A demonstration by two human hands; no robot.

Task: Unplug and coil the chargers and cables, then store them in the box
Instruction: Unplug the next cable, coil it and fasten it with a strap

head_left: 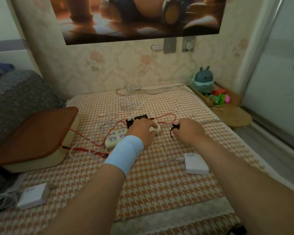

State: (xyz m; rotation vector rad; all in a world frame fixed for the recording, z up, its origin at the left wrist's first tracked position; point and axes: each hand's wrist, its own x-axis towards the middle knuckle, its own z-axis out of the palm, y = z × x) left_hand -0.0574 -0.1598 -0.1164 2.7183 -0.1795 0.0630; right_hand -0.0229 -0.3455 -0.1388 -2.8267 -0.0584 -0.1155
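**Left hand at the plug, pull lies up and away**

The left hand point(143, 131) curls round a small white charger point(155, 128) seated at the far end of the long white plastic power strip point(115, 139), whose axis runs near-left to far-right. The right hand point(190, 131), just right of the strip, pinches a black strap point(172, 131). The brown-lidded cream box point(36, 133) sits left of the strip.

I count one white power strip point(115, 137). Two black adapters point(139, 117) sit at its far end, and one small white plug point(155, 128) is next to them. There are two flat white charger bricks, a right-hand brick point(196, 164) and a left-hand brick point(32, 195). I see one box point(32, 133) with one brown lid. There is one black strap point(172, 131). I can't tell whether the red cable point(166, 115) is one run or two. The thin white cables point(128, 105) are too tangled for a firm count, so I'll say several. Further back I make out one plush toy point(203, 78), one occupied wall socket point(188, 44) and one poster point(139, 17).
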